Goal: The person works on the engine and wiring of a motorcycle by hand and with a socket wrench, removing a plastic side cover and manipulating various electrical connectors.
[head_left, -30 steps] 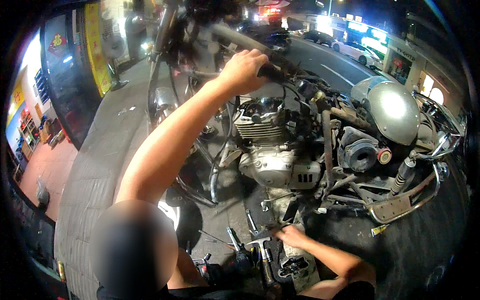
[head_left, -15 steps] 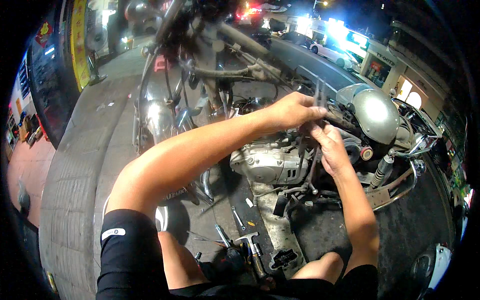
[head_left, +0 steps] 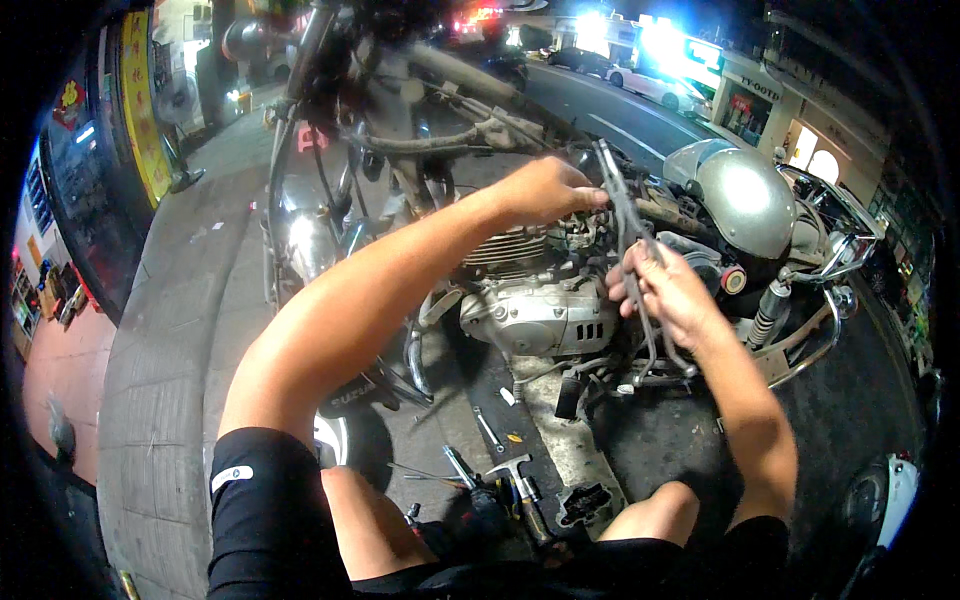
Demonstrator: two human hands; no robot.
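Note:
In front of the motorcycle engine point(head_left: 545, 318) I hold a pair of thin, dark grey tubes point(head_left: 623, 212), bent at their lower ends. My right hand point(head_left: 668, 292) is closed round their middle, with the bent ends hanging below it. Higher up, my left hand point(head_left: 548, 190) reaches across from the left, its fingers and thumb together against the upper part of the tubes. Its fingertips are partly hidden. Behind my hands stands the motorcycle's bare frame point(head_left: 470, 80), with the finned cylinder and engine cases exposed.
A silver helmet point(head_left: 748, 203) rests on the motorcycle's rear. On the ground by my knees lie a spanner point(head_left: 489, 430), a hammer point(head_left: 528, 495) and other tools. A stained pale strip point(head_left: 560, 445) runs under the engine. A road with parked cars lies beyond.
The tubes have swung from nearly upright to a slant, tops leftward. My right hand has come lower, and my left hand has shifted left and slightly up, so the hands are farther apart.

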